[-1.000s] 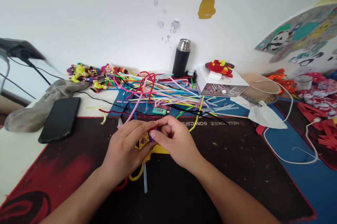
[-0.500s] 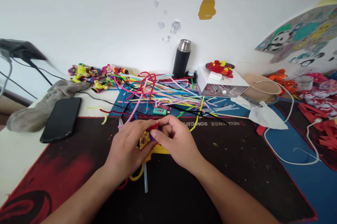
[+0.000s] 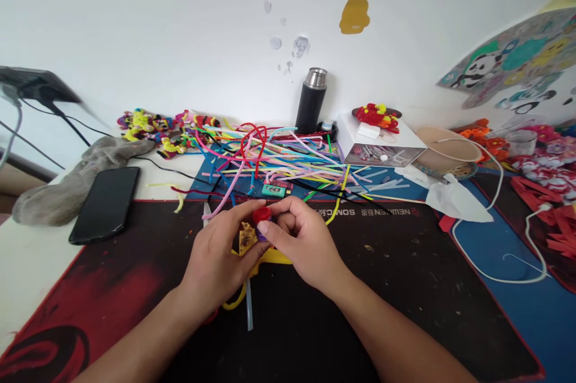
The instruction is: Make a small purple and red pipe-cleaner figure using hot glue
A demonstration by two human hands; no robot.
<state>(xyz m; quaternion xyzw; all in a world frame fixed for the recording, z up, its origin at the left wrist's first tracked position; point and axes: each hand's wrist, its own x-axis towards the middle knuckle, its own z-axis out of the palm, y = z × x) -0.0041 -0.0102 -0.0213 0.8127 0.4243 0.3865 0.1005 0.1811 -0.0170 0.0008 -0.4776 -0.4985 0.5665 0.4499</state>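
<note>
Between my two hands is a small red and purple piece (image 3: 261, 215), its red part on top and the purple part below. My left hand (image 3: 220, 251) pinches it from the left, with fingers and thumb around its side. From the right, my right hand (image 3: 301, 239) grips the same piece between thumb and curled fingers. Beneath the hands lies a yellow glue gun (image 3: 274, 256), partly hidden, with a clear glue stick (image 3: 249, 305) pointing toward me. Scissors with a yellow handle (image 3: 236, 299) are partly covered by my left hand.
A pile of coloured pipe cleaners (image 3: 279, 155) lies behind the hands, before a black thermos (image 3: 311, 101). At left are a phone (image 3: 105, 203) and a grey plush (image 3: 81, 179). A white drawer box (image 3: 382, 146), a tissue (image 3: 456, 200) and a white cable (image 3: 490, 278) are at right.
My left fingers have lifted and spread slightly, so more of the red part shows. My right hand has barely moved.
</note>
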